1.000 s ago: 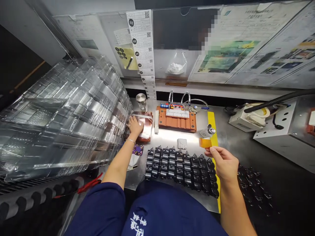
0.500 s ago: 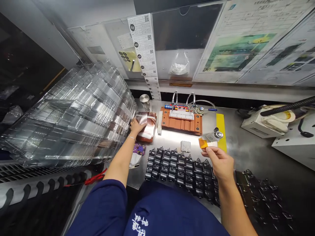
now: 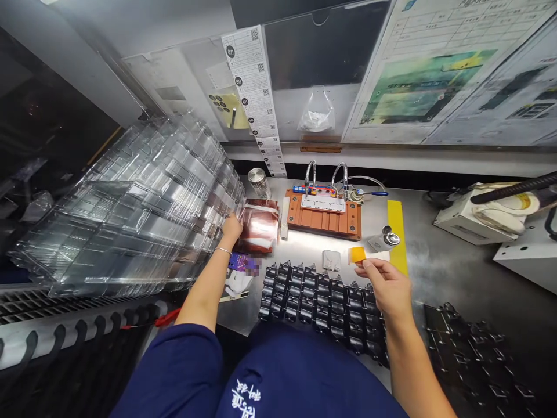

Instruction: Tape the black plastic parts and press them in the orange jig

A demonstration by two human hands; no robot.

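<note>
My left hand [image 3: 231, 227] reaches forward to a clear plastic piece [image 3: 260, 223] lying over a brown block beside the stack of clear trays [image 3: 130, 203]. Its fingers curl on the piece's left edge. My right hand [image 3: 385, 284] pinches a small orange film [image 3: 357, 255] between thumb and forefinger, just above a black tray of small black parts [image 3: 322, 299]. An orange fixture [image 3: 324, 213] with a white strip and two metal handles stands on the steel bench behind both hands.
A metal jar [image 3: 258, 182], a small white pad [image 3: 331, 260], a round metal weight [image 3: 389, 237] and a yellow tape strip [image 3: 397, 232] lie on the bench. A second black tray [image 3: 474, 354] sits at the right. A white device [image 3: 483, 212] stands far right.
My left hand has shifted to the left edge of the clear piece, which now lies more upright over the brown block. My right hand has drifted left and lower with the orange film.
</note>
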